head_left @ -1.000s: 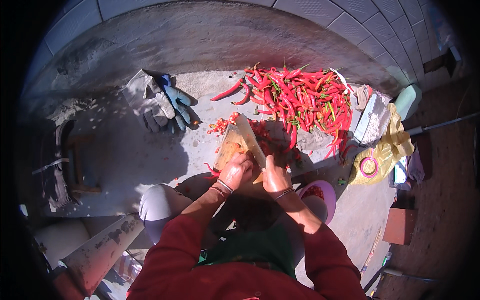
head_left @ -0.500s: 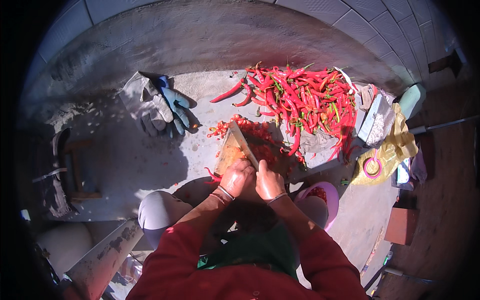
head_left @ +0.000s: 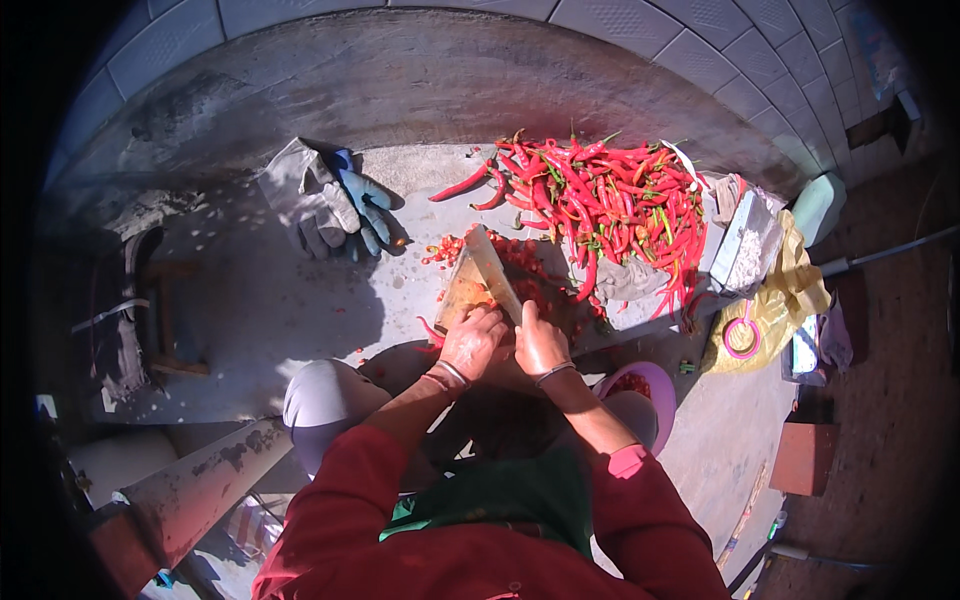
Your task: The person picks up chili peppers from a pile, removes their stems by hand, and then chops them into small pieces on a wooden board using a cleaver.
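My right hand (head_left: 541, 344) is closed round the handle of a broad cleaver (head_left: 492, 268), its blade pointing away from me over a wooden cutting board (head_left: 460, 292). Beside it, my left hand (head_left: 473, 341) has its fingers curled down on the board, pressing a red chili pepper that they mostly hide. Red bits show at the fingertips, close to the blade. Chopped red chili pieces (head_left: 444, 250) lie past the board's far edge. Left of my left hand, a loose chili pepper (head_left: 431, 330) rests by the board.
A large heap of whole red chilies (head_left: 610, 205) lies at the back right. Gloves (head_left: 335, 208) lie at the back left. A pink basin (head_left: 662, 398) with red pieces stands by my right knee. Beyond are a yellow sack (head_left: 775, 315), a tray (head_left: 745, 245) and a wooden stool (head_left: 172, 320).
The cleaver has shifted slightly, its blade tilted more to show a broader face. My left hand remains curled beside it, and the whole view has shifted slightly.
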### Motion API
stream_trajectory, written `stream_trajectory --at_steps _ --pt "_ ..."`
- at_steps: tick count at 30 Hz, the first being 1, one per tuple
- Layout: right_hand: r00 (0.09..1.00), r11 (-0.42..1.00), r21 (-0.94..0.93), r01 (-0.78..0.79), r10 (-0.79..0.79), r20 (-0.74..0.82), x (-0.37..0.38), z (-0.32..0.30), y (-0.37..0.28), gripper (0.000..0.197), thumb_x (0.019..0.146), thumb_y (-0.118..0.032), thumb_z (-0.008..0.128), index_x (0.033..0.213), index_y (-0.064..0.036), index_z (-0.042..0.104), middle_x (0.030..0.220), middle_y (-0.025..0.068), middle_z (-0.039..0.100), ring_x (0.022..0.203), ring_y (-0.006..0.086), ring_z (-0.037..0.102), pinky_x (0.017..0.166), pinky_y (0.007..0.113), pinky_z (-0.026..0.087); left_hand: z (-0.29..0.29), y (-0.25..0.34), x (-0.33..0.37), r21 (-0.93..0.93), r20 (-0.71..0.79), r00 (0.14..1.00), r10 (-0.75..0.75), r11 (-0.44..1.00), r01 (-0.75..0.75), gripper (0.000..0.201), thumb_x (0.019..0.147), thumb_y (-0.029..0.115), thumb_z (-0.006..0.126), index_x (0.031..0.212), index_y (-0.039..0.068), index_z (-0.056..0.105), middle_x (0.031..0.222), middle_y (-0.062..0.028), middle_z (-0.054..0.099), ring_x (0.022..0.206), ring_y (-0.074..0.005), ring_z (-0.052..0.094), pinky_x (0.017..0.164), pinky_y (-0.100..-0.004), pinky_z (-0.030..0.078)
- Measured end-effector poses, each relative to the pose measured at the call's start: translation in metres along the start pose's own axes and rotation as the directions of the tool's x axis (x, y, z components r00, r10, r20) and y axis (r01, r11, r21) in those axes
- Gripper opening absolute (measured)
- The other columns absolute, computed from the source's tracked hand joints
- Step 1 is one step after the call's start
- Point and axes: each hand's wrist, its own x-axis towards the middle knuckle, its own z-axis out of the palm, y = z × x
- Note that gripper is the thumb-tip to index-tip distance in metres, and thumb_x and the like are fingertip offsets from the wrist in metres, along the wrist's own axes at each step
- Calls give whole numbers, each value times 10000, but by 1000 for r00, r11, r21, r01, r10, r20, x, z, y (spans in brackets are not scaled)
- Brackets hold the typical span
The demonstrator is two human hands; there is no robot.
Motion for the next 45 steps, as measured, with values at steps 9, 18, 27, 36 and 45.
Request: stream_trajectory --at_steps 9,18,27,36,45 --pt "1000 1000 -19 -24 25 10 -2 1 -4 352 809 -137 566 1047 -19 335 671 233 588 650 427 588 567 531 458 28 -3 -12 -180 -149 984 -96 981 69 176 653 68 595 823 30 617 933 -92 596 899 -252 544 773 -341 459" --pt "999 999 16 -34 34 26 0 -19 -11 305 818 -124 552 1008 -31 332 676 252 583 661 447 579 582 543 447 22 -10 -1 -267 -173 984 -54 964 6 91 635 39 569 726 38 579 804 -95 558 792 -273 528 714 -357 456" --pt "991 997 -68 -39 48 124 -22 -55 -24 276 790 -77 534 984 -42 341 704 239 604 695 432 598 605 531 469 18 -9 5 -286 -144 986 -81 957 37 101 632 42 565 730 19 572 807 -100 531 789 -278 513 698 -360 457" --pt "972 996 -68 -53 67 226 -29 -35 -25 251 777 -48 503 974 -24 349 806 237 596 730 428 593 623 515 472 15 -5 2 -299 -88 988 -131 949 99 124 623 36 563 744 26 589 830 -96 532 809 -277 510 717 -352 459" --pt "996 991 114 -66 73 -57 1 -1 0 288 817 -86 546 1008 -9 343 675 246 581 649 446 571 566 530 442 24 -10 5 -305 -110 986 -122 949 83 149 598 24 631 745 31 607 880 -93 571 866 -275 527 760 -349 462"
